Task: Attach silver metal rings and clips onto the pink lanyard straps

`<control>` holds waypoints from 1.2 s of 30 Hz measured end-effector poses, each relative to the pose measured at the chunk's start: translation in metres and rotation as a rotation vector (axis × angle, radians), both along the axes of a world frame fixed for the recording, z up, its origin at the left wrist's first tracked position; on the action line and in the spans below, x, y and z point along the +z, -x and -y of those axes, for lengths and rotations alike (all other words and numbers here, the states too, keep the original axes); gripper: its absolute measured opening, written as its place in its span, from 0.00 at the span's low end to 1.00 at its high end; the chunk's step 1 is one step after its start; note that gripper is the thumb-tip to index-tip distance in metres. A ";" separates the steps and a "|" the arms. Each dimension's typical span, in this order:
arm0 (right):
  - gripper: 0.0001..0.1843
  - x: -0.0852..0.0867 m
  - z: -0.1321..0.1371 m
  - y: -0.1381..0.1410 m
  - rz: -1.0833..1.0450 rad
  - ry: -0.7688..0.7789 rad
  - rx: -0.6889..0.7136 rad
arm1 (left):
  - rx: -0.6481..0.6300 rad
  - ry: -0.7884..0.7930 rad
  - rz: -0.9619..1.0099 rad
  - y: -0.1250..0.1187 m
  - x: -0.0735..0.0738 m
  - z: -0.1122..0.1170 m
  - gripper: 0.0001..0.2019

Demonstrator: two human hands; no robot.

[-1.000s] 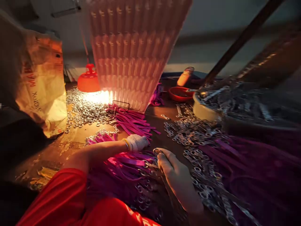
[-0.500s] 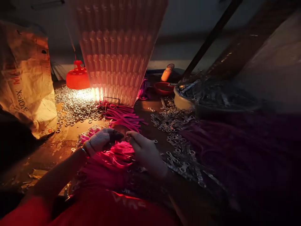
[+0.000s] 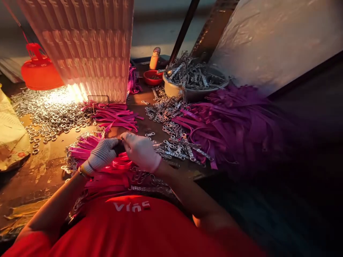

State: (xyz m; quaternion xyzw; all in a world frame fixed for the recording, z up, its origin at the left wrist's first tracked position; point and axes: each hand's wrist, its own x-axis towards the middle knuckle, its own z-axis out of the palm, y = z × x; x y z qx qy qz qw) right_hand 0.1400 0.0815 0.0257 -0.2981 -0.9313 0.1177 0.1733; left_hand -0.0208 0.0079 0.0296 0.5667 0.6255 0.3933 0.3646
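My left hand (image 3: 103, 153), in a white dotted glove with dark fingertips, is closed in a pinch above the table. My right hand (image 3: 140, 150), in a white glove, meets it fingertip to fingertip, also closed. What they pinch is too small and shadowed to make out. Beneath both hands lies a bundle of pink straps (image 3: 83, 146), with metal rings at its left end. Just beyond them is another heap of pink straps (image 3: 118, 117). Short silver chain pieces (image 3: 174, 148) lie right of my right hand.
A red lamp (image 3: 41, 71) lights a pile of silver rings (image 3: 56, 114) beside a ribbed clear sheet (image 3: 99, 53). At the right are a tub (image 3: 171, 89) of chains and many purple straps (image 3: 235, 121). A small red bowl (image 3: 152, 81) stands behind, and a paper sack (image 3: 12, 135) at left.
The view has swung to the right, so the lamp and sheet sit further left and the tub and purple straps show more clearly. My hands have come closer together and stay closed.
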 end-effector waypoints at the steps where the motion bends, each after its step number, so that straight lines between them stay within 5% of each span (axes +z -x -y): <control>1: 0.17 0.000 -0.002 -0.001 -0.009 0.028 -0.003 | 0.006 0.054 0.070 0.001 -0.003 0.000 0.12; 4: 0.23 0.007 -0.006 -0.005 0.076 0.134 0.081 | 0.046 0.184 0.257 0.002 -0.014 0.004 0.19; 7: 0.27 0.011 -0.009 -0.007 0.230 0.179 0.100 | 0.080 0.138 0.208 0.000 -0.022 0.009 0.18; 11: 0.17 0.001 -0.011 -0.006 0.304 0.099 0.068 | 0.041 0.103 0.108 0.000 -0.024 0.009 0.14; 18: 0.17 -0.015 -0.009 -0.016 0.280 0.039 0.172 | -0.168 0.088 -0.015 0.008 -0.031 0.001 0.13; 24: 0.21 -0.016 -0.001 -0.019 0.285 -0.011 0.093 | -0.073 0.071 -0.122 0.001 -0.030 0.005 0.14; 30: 0.17 -0.020 0.001 -0.010 0.388 -0.095 0.268 | -0.122 0.066 -0.153 0.002 -0.037 -0.003 0.13; 33: 0.18 -0.012 -0.006 -0.003 0.388 -0.118 0.283 | -0.142 0.055 -0.255 0.009 -0.025 -0.012 0.15; 36: 0.17 -0.002 -0.013 -0.003 0.339 -0.138 0.274 | -0.198 0.081 -0.393 0.032 0.012 -0.012 0.14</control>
